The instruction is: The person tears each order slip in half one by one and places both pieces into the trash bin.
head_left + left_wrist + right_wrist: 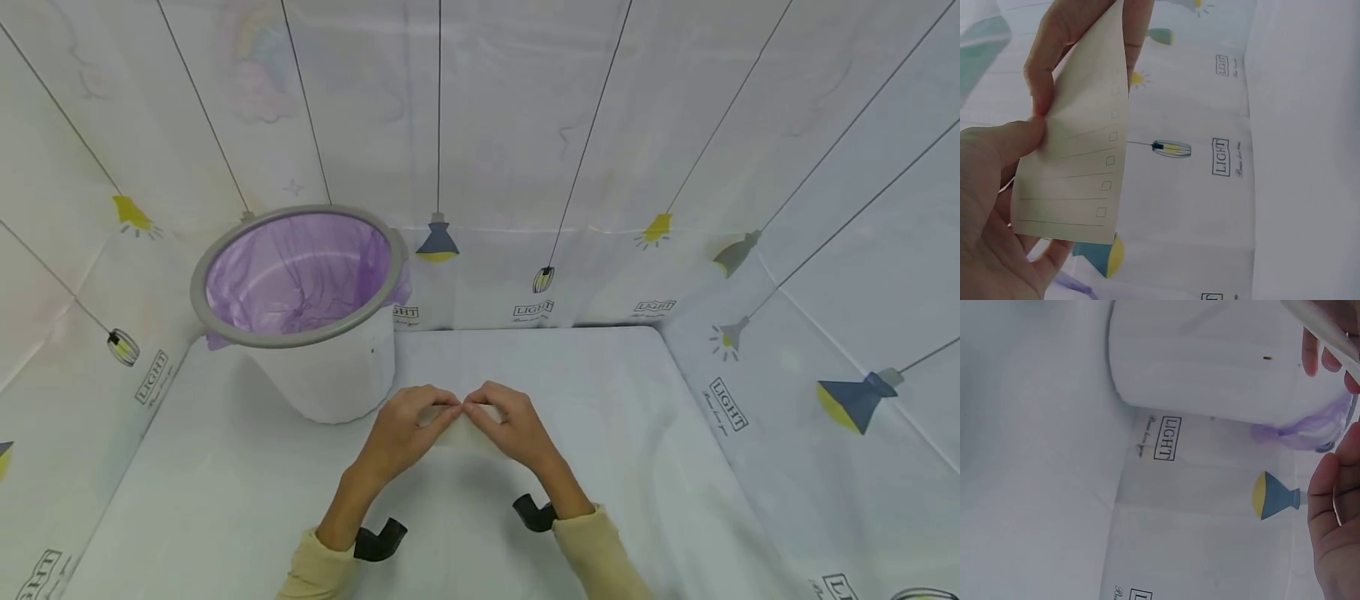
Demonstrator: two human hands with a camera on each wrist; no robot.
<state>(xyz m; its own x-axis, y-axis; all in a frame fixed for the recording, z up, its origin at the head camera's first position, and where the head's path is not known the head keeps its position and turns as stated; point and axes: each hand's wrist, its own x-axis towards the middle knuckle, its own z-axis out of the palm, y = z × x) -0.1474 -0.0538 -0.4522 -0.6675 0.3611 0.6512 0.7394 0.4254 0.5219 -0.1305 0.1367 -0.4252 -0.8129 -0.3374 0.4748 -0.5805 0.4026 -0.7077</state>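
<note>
A cream checklist sheet (pixel 1079 169), printed with lines and small square boxes, hangs between my two hands. In the head view the paper (pixel 467 437) barely stands out from the white table. My left hand (pixel 412 423) pinches its upper edge between thumb and fingers. Close beside it, fingertips nearly meeting, my right hand (pixel 517 423) pinches the same edge. The left wrist view shows the left hand (pixel 991 200) behind and beside the slightly bent sheet. Only part of the right hand (pixel 1341 531) enters the right wrist view, with the paper's edge (pixel 1322 331) at the upper right.
A white bin (pixel 337 383) with a grey rim (pixel 198 292) and purple liner (pixel 300 267) stands left of the hands on the white table (pixel 225 500). Lamp-printed sheeting (pixel 495 167) walls the back and sides. Black curved pieces (pixel 380 540) are at both wrists.
</note>
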